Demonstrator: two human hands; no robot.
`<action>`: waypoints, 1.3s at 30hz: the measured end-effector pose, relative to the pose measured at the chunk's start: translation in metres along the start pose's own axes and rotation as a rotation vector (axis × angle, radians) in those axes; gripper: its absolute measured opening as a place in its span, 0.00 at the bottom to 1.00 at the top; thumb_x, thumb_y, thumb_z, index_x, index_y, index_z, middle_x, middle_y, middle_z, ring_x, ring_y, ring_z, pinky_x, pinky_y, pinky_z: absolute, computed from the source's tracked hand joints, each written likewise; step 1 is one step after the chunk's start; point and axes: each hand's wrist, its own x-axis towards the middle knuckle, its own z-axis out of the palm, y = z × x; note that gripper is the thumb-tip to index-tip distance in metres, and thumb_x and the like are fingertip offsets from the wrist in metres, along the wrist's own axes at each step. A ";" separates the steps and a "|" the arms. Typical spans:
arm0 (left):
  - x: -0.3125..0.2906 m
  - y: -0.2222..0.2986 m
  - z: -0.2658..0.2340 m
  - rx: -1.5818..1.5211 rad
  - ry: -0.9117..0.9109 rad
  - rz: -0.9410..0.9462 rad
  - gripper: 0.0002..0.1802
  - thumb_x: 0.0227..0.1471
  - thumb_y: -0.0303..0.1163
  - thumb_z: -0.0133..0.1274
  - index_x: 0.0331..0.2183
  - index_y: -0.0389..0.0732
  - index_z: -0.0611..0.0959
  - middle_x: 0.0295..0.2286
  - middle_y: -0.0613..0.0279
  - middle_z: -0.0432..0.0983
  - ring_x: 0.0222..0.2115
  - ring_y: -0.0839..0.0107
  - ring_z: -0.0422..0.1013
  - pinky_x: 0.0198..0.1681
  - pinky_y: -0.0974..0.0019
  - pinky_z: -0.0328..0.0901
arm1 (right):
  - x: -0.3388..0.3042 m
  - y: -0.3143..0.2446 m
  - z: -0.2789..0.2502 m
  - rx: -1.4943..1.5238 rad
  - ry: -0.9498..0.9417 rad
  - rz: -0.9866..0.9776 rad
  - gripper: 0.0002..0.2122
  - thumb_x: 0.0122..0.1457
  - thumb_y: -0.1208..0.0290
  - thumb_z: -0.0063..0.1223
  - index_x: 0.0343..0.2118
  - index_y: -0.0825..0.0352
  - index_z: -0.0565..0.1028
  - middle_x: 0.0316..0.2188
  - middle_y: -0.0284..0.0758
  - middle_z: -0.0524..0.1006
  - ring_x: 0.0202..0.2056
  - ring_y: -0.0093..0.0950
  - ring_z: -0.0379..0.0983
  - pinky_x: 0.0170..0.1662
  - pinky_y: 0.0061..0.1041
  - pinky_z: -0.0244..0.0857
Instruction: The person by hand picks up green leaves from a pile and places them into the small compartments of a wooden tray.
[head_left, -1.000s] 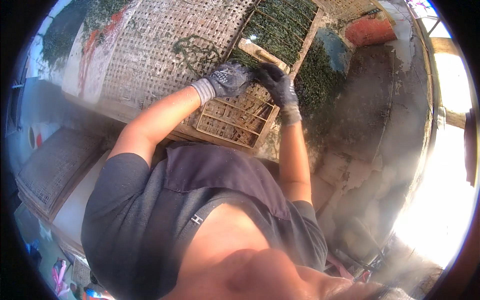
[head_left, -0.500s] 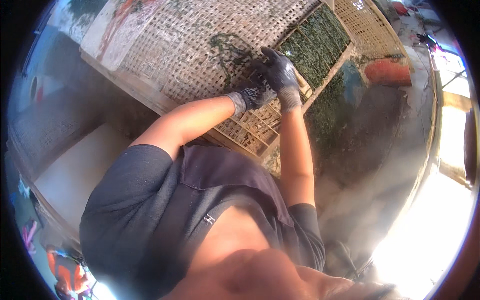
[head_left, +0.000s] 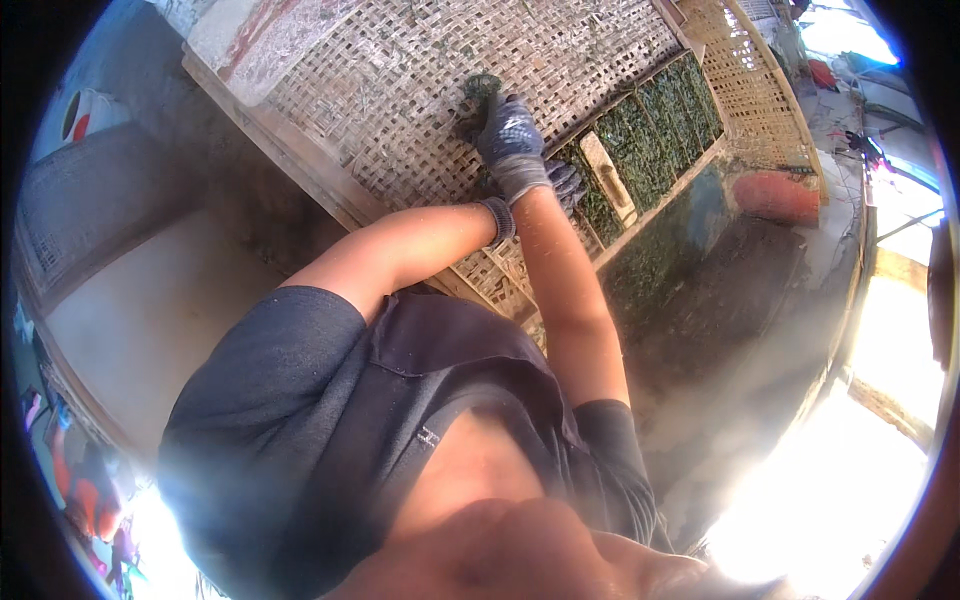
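Observation:
A clump of dark green shreds [head_left: 482,88] sits on the woven mat [head_left: 370,80], at the fingertips of my right hand [head_left: 512,138]. That gloved hand is closed around the clump's near side. My left hand [head_left: 567,186], also gloved, passes beneath my right wrist, which hides part of it. Its visible fingers lie on the near end of a framed bed of packed green shreds [head_left: 665,115]. Just right of those fingers, a pale wooden bar [head_left: 608,180] lies across the bed, touched by neither hand as far as I can see.
A wooden edge [head_left: 290,160] borders the mat on the left. A curved woven screen [head_left: 745,80] stands at the far right, by a red rounded object [head_left: 777,197]. Steam or haze drifts over the dark area right of the frame. Bright light glares at lower right.
My right hand has moved left, off the framed bed onto the mat. Loose green strands there are now bunched together. The wooden bar, mostly covered by my hands before, now shows.

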 end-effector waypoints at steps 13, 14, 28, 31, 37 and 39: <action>0.021 0.003 0.005 -0.028 0.560 0.369 0.23 0.58 0.37 0.50 0.53 0.38 0.80 0.52 0.49 0.74 0.54 0.51 0.69 0.60 0.47 0.61 | -0.135 0.183 -0.062 0.339 0.481 0.060 0.04 0.59 0.78 0.60 0.36 0.67 0.83 0.32 0.39 0.84 0.36 0.37 0.81 0.41 0.33 0.74; 0.014 0.008 -0.009 0.000 0.518 0.389 0.21 0.59 0.38 0.51 0.50 0.37 0.81 0.51 0.48 0.76 0.53 0.52 0.70 0.60 0.47 0.61 | -0.148 0.183 -0.060 0.298 0.522 0.031 0.04 0.60 0.78 0.59 0.36 0.67 0.83 0.33 0.38 0.84 0.36 0.37 0.81 0.42 0.33 0.74; 0.026 -0.004 -0.014 0.456 0.307 0.331 0.32 0.63 0.40 0.47 0.64 0.38 0.70 0.66 0.50 0.62 0.66 0.53 0.60 0.72 0.47 0.47 | -0.192 0.173 -0.026 0.373 0.392 0.077 0.24 0.58 0.70 0.57 0.60 0.61 0.74 0.58 0.44 0.76 0.59 0.47 0.72 0.62 0.42 0.66; 0.027 0.031 -0.029 0.459 0.454 0.504 0.32 0.62 0.38 0.46 0.65 0.37 0.69 0.66 0.48 0.62 0.66 0.52 0.59 0.72 0.49 0.48 | -0.188 0.173 -0.023 0.550 0.441 0.077 0.21 0.61 0.71 0.58 0.58 0.64 0.75 0.57 0.44 0.77 0.56 0.43 0.75 0.60 0.39 0.69; 0.040 -0.019 -0.006 0.524 0.307 0.360 0.30 0.60 0.36 0.45 0.62 0.37 0.72 0.62 0.46 0.67 0.64 0.52 0.62 0.72 0.49 0.49 | -0.203 0.180 -0.055 0.101 0.363 -0.017 0.22 0.59 0.65 0.63 0.58 0.49 0.76 0.51 0.42 0.79 0.48 0.45 0.78 0.53 0.42 0.73; 0.039 -0.016 -0.002 0.456 0.370 0.417 0.29 0.59 0.35 0.46 0.61 0.39 0.75 0.60 0.46 0.71 0.62 0.51 0.65 0.71 0.49 0.51 | -0.203 0.188 -0.026 -0.107 0.221 0.022 0.26 0.57 0.65 0.61 0.61 0.48 0.73 0.55 0.39 0.77 0.49 0.43 0.78 0.53 0.40 0.72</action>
